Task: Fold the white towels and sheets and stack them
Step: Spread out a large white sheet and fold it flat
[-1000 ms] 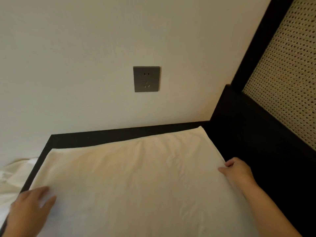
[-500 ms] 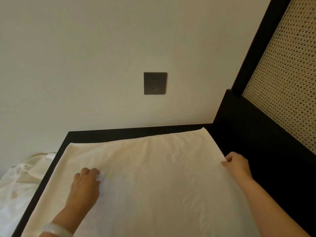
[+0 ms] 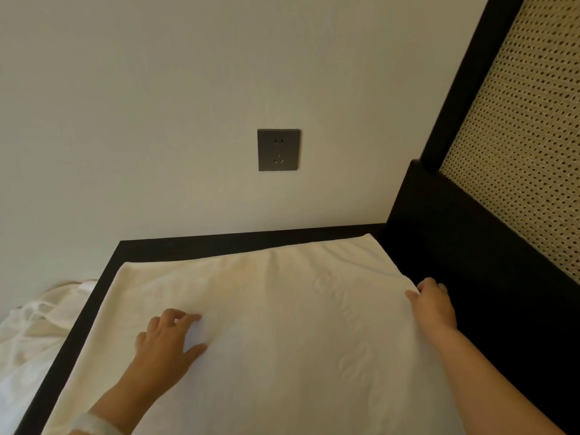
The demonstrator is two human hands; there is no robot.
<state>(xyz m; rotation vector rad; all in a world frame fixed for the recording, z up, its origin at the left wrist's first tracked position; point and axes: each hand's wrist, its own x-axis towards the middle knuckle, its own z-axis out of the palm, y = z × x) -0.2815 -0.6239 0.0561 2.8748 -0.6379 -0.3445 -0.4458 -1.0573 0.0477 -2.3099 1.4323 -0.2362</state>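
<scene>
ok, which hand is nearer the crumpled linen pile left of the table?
Left. The left hand rests on the towel, on its half toward the crumpled linen; the right hand grips the opposite edge.

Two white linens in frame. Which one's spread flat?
The towel on the dark table, under the left hand, its edge gripped by the right hand. The other linen, left of the table, lies crumpled.

A white rectangular cloth towel (image 3: 266, 324) lies spread flat over the black worktop (image 3: 219, 238), covering most of it, with a faint embossed pattern towards its right side. The right hand (image 3: 433, 306) pinches its right edge and the left hand (image 3: 166, 343) rests on its left part. A crumpled heap of white sheets (image 3: 31, 334) lies beside the worktop's left edge.
</scene>
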